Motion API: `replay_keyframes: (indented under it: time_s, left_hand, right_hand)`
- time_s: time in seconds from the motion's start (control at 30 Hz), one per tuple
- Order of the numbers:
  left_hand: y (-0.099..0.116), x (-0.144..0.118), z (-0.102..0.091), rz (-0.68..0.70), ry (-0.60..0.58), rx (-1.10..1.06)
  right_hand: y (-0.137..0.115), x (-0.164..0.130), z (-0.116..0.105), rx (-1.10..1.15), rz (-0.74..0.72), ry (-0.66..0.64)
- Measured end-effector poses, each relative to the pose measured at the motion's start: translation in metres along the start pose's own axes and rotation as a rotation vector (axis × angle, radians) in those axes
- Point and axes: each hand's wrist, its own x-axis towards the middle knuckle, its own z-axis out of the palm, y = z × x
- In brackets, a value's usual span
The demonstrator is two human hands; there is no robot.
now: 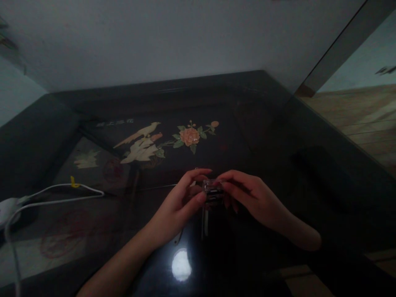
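Note:
A small, partly see-through block with dark bands (213,191) is between my two hands, above the dark table; its exact kind is not clear in the dim light. My left hand (189,196) grips its left side, thumb across the near face. On the other side, the thumb and fingers of my right hand (244,186) pinch its upper right edge. Below the block, a thin pale strip (204,222) shows near my left thumb. A light piece with a small hole (177,238) lies partly hidden under my left wrist.
The glossy dark table (262,255) carries a bird picture (139,142) and a flower picture (189,137). At left runs a white cable (62,202) with a yellow tie (73,182), near a white plug or adapter (9,210). A dark flat object (324,169) sits at right. Behind rises a wall (161,45).

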Motion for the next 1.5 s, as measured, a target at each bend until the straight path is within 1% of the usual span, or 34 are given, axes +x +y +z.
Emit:
replay_keyframes:
  time_s: [0.07, 0.13, 0.27, 0.33, 0.37, 0.43, 0.47, 0.53, 0.57, 0.63, 0.67, 0.73, 0.8, 0.93, 1.1, 1.23, 1.33, 1.5]
  left_hand:
    - [-0.001, 0.001, 0.003, -0.089, -0.007, -0.187]
    - [-0.001, 0.001, 0.004, -0.147, -0.053, -0.302]
    - [-0.002, 0.002, 0.007, -0.213, -0.182, -0.369]
    - [-0.002, 0.002, 0.007, -0.206, -0.187, -0.386]
    - [-0.003, 0.002, 0.007, -0.182, -0.166, -0.380]
    - [-0.003, 0.002, 0.007, -0.105, -0.091, -0.313]
    - [-0.004, 0.003, 0.006, -0.057, -0.047, -0.242]
    - [-0.003, 0.003, 0.003, 0.048, 0.050, -0.012]
    - [-0.003, 0.003, 0.002, 0.111, 0.090, 0.133]
    - [-0.003, 0.003, 0.000, 0.243, 0.130, 0.399]
    - [-0.002, 0.003, -0.001, 0.298, 0.134, 0.497]
    - [-0.002, 0.003, -0.001, 0.380, 0.119, 0.609]
    - [-0.002, 0.003, -0.001, 0.429, 0.106, 0.661]
    - [-0.005, 0.002, -0.001, 0.485, 0.075, 0.719]
    - [-0.007, 0.002, 0.000, 0.538, 0.053, 0.790]
    - [-0.008, 0.001, 0.002, 0.578, 0.063, 0.863]
    - [-0.009, 0.000, 0.002, 0.589, 0.076, 0.899]
    - [-0.012, -0.002, 0.002, 0.611, 0.077, 0.918]
  right_hand:
    - [0.001, 0.000, -0.001, 0.032, -0.031, -0.002]
    - [0.001, 0.000, -0.003, 0.050, -0.075, -0.009]
    - [0.001, -0.001, -0.005, -0.020, -0.132, -0.023]
    - [0.000, -0.001, -0.005, -0.056, -0.139, -0.033]
    - [-0.001, -0.001, -0.004, -0.049, -0.128, -0.035]
    - [-0.001, -0.002, -0.002, 0.019, -0.080, -0.017]
    - [-0.001, -0.002, -0.001, 0.063, -0.050, 0.003]
    - [0.001, -0.002, 0.001, 0.128, 0.008, 0.019]
    - [0.002, -0.002, 0.001, 0.138, 0.031, 0.004]
    - [0.005, -0.002, 0.002, 0.125, 0.067, -0.071]
    - [0.006, -0.003, 0.003, 0.112, 0.075, -0.121]
    - [0.008, -0.004, 0.003, 0.085, 0.073, -0.195]
    - [0.009, -0.004, 0.004, 0.060, 0.062, -0.219]
    - [0.008, -0.004, 0.004, 0.006, 0.031, -0.200]
    - [0.007, -0.004, 0.001, -0.182, -0.090, -0.160]
    - [0.011, -0.004, 0.000, -0.292, -0.128, -0.137]
    - [0.012, -0.004, 0.000, -0.306, -0.133, -0.144]
    - [0.011, -0.004, 0.001, -0.248, -0.130, -0.179]
